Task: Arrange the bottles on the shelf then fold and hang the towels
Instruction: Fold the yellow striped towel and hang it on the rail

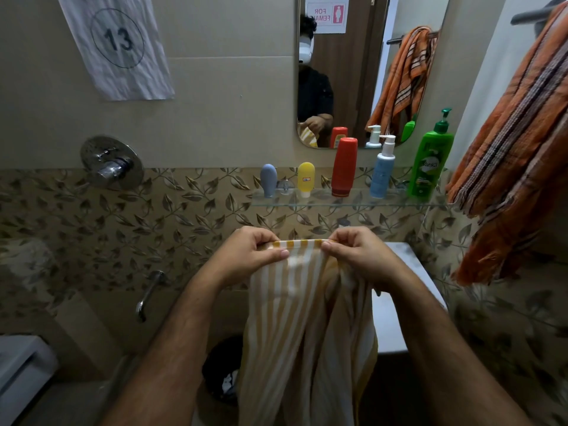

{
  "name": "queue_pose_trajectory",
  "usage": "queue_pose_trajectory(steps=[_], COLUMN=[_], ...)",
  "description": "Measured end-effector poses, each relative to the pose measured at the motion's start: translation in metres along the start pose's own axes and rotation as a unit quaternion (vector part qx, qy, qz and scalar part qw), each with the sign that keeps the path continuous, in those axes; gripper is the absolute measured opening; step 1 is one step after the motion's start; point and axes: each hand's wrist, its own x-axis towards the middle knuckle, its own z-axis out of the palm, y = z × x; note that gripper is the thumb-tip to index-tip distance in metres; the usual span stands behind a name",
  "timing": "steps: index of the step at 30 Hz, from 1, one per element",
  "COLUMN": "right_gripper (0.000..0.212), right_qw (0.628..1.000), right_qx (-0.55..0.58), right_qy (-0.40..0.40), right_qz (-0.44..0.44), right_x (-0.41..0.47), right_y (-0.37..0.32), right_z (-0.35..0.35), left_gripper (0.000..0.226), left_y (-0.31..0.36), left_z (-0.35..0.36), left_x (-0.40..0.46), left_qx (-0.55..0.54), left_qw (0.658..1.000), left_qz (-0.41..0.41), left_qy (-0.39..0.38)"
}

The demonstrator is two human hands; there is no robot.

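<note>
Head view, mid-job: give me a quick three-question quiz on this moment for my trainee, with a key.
1. True or false: both hands pinch the top edge of the striped towel.
2. How many bottles stand on the glass shelf?
3. Which bottle is nearest the orange towel? A) grey bottle B) yellow bottle C) green pump bottle

Key:
1. True: the left hand and the right hand hold the edge close together, and the towel hangs down between the arms.
2. Five: grey bottle, yellow bottle, red bottle, blue pump bottle, green pump bottle.
3. C.
</note>
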Motion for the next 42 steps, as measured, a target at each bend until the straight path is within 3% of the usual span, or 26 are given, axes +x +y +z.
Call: queue_pose_trajectory(steps=[3, 8, 12, 14, 16, 19, 21, 23, 26, 30, 32, 34, 38, 42], right_gripper=[0.022, 0.022, 0.02, 0.014, 0.013, 0.032, 0.034, 0.034, 0.027, 0.028, 0.039, 0.048, 0.039, 0.027], right_qw=[0.999, 0.999, 0.995, 0.988, 0.972, 0.921, 0.878, 0.859, 0.877, 0.895, 0.903, 0.916, 0.938, 0.926], right_qx=[-0.038, -0.011, 0.041, 0.087, 0.17, 0.337, 0.436, 0.48, 0.455, 0.426, 0.412, 0.387, 0.334, 0.353], right_qy=[0.017, 0.036, 0.077, 0.109, 0.132, 0.135, 0.124, 0.094, 0.068, 0.057, 0.044, 0.021, 0.038, 0.104], right_qz=[0.012, 0.034, 0.051, 0.067, 0.096, 0.144, 0.156, 0.152, 0.137, 0.118, 0.112, 0.103, 0.086, 0.085], right_x=[0.0, -0.001, 0.003, 0.005, 0.006, 0.007, 0.007, 0.006, 0.003, 0.001, 0.0, -0.001, -0.002, -0.001], right_y=[0.001, 0.005, 0.007, 0.01, 0.011, 0.013, 0.011, 0.009, 0.005, 0.005, 0.002, 0.0, -0.005, -0.01], right_z=[-0.006, -0.005, 0.0, 0.005, 0.011, 0.021, 0.027, 0.03, 0.028, 0.017, 0.012, 0.009, 0.007, 0.006], left_gripper=[0.014, 0.02, 0.018, 0.014, 0.009, 0.007, 0.008, 0.007, 0.003, 0.038, 0.046, 0.037, 0.01, 0.009], left_y=[-0.004, -0.008, 0.001, 0.009, 0.016, 0.021, 0.024, 0.028, 0.028, 0.017, 0.015, 0.015, 0.016, 0.018], left_z=[-0.007, -0.012, 0.012, 0.033, 0.049, 0.062, 0.07, 0.08, 0.086, 0.079, 0.077, 0.076, 0.076, 0.081], left_x=[-0.003, -0.006, -0.008, -0.006, -0.003, 0.002, 0.002, 0.001, 0.001, 0.002, 0.004, 0.007, 0.012, 0.013], left_qx=[-0.035, -0.196, -0.423, -0.468, -0.448, -0.422, -0.415, -0.398, -0.387, -0.448, -0.405, -0.331, -0.239, -0.22], left_qw=[0.999, 0.978, 0.899, 0.87, 0.87, 0.873, 0.885, 0.904, 0.916, 0.892, 0.914, 0.942, 0.971, 0.97], left_qz=[-0.018, -0.037, -0.08, -0.1, -0.104, -0.076, -0.058, -0.041, -0.033, -0.046, -0.035, -0.021, -0.025, -0.062], left_qy=[0.032, 0.055, 0.074, 0.116, 0.179, 0.23, 0.203, 0.152, 0.099, 0.038, -0.009, -0.042, -0.003, 0.085])
